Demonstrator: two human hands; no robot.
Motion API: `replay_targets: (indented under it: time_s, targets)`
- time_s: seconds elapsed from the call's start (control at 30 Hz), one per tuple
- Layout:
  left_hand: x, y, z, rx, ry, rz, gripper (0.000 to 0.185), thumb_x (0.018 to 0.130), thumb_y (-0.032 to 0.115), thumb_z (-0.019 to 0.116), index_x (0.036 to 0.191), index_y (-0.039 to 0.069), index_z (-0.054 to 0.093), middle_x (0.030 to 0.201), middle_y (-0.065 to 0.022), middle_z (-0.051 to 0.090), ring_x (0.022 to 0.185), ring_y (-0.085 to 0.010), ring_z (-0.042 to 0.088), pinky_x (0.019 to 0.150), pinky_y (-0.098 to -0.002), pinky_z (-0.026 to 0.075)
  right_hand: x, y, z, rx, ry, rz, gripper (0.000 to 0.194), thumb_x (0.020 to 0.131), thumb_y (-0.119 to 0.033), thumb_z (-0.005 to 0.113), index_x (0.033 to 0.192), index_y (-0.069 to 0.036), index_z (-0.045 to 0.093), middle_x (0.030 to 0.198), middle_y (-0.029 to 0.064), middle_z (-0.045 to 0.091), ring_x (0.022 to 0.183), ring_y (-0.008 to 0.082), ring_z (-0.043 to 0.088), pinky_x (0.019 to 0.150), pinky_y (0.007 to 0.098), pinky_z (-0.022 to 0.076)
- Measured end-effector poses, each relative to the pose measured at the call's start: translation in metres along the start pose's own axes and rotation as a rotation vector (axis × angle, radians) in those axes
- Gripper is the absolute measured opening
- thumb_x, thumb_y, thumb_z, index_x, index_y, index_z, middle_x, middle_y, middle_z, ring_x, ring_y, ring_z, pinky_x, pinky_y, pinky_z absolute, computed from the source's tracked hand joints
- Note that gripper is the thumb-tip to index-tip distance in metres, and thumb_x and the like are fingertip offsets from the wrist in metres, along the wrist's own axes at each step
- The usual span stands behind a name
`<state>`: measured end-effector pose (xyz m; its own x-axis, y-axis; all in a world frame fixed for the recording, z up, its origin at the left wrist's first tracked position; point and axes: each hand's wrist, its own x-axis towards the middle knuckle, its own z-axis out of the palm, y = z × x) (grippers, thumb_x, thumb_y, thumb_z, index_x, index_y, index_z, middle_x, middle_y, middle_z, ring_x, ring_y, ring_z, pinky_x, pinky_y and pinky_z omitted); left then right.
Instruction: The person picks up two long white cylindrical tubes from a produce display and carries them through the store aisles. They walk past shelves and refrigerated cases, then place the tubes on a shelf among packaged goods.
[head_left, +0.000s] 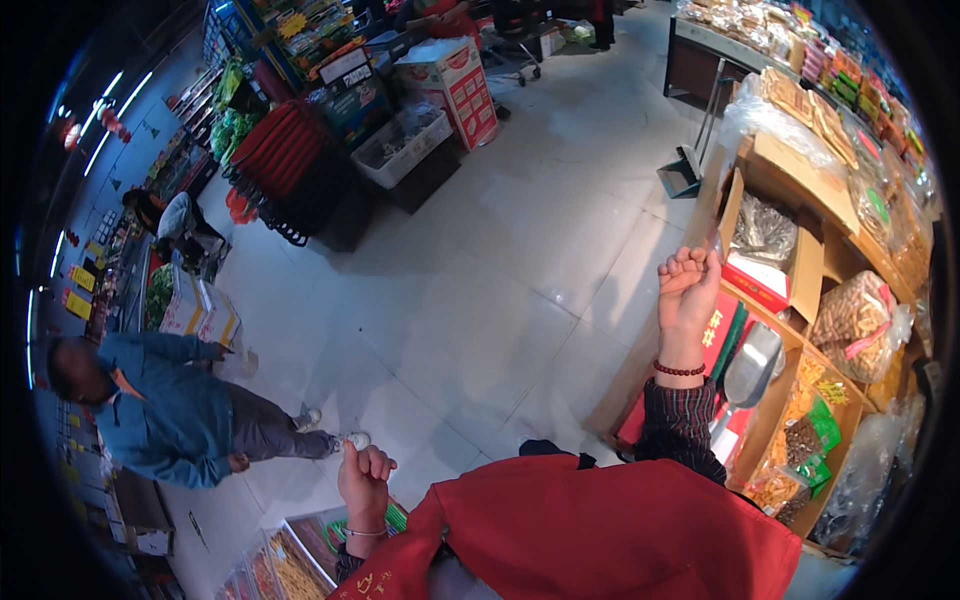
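My right hand (686, 289) is raised beside the wooden display shelf, palm up and fingers curled, with a beaded bracelet at the wrist. A small see-through sliver shows by its thumb tip; whether the hand pinches it is unclear. Just beyond stands an open cardboard box (806, 274) with a clear plastic bag of dark goods (763, 229). Below the hand, a metal scoop (750, 367) lies near a red box (721, 326). My left hand (365, 480) hovers low on the left, loosely curled with nothing visible in it, above a bin of packaged goods (300, 559).
A person in a blue jacket (161, 412) walks at left; others bend farther back. Stacked red baskets (277, 146), a white crate (401, 146) and a printed carton (461, 94) stand ahead. A long-handled dustpan (681, 176) leans by the shelf. Bagged snacks (855, 322) fill the right side.
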<state>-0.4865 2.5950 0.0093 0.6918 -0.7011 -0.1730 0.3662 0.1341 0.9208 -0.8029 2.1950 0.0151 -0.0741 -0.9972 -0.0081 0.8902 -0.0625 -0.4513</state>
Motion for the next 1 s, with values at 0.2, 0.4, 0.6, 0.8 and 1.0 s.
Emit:
replay_targets:
  time_s: [0.2,0.4,0.6,0.8,1.0]
  targets:
    - [0.112,-0.006,0.039,0.012,-0.195,-0.079,0.056,0.107,0.043,0.032,0.059,0.015,0.028,0.051,-0.003,0.036,0.049,-0.0171,0.039,0.064,-0.0371,0.047,0.046,0.045,0.024,-0.042,0.011,0.007,0.03,0.102,-0.034,0.046,0.086,-0.01,0.054,0.079,0.0072,0.06,0.068,0.0189,0.053,0.067,0.0327,0.045]
    - [0.229,-0.017,0.042,-0.003,-0.267,-0.245,0.054,0.106,0.041,0.034,0.06,0.014,0.03,0.053,-0.0036,0.037,0.051,-0.0198,0.043,0.067,-0.0392,0.048,0.091,0.043,0.027,-0.102,0.05,-0.2,0.029,0.102,-0.035,0.046,0.089,-0.011,0.054,0.08,0.0061,0.058,0.067,0.0174,0.049,0.064,0.0317,0.0433]
    - [0.368,-0.022,0.051,-0.204,-0.373,-0.291,0.038,0.105,0.035,0.041,0.078,0.009,0.048,0.067,-0.0056,0.049,0.06,-0.0181,0.049,0.067,-0.0372,0.048,0.144,0.077,0.063,-0.149,0.038,-0.321,0.027,0.102,-0.034,0.045,0.09,-0.012,0.055,0.079,0.0029,0.056,0.067,0.015,0.048,0.064,0.0299,0.0421]
    - [0.51,0.025,0.068,0.054,-0.344,-0.06,0.035,0.093,0.007,0.06,0.126,0.004,0.05,0.113,-0.0076,0.059,0.07,-0.0081,0.052,0.068,-0.0275,0.05,0.218,0.194,0.161,-0.169,0.118,-0.188,0.028,0.102,-0.036,0.046,0.089,-0.012,0.056,0.077,0.0026,0.056,0.066,0.0151,0.049,0.063,0.0297,0.0413]
    - [0.627,0.035,0.069,0.102,-0.35,-0.102,0.038,0.087,-0.001,0.057,0.124,0.002,0.053,0.105,-0.0062,0.06,0.07,-0.0073,0.051,0.074,-0.0273,0.052,0.292,0.252,0.205,-0.249,-0.026,-0.294,0.027,0.101,-0.034,0.047,0.091,-0.012,0.057,0.078,0.0018,0.056,0.066,0.0146,0.048,0.064,0.0292,0.0411]
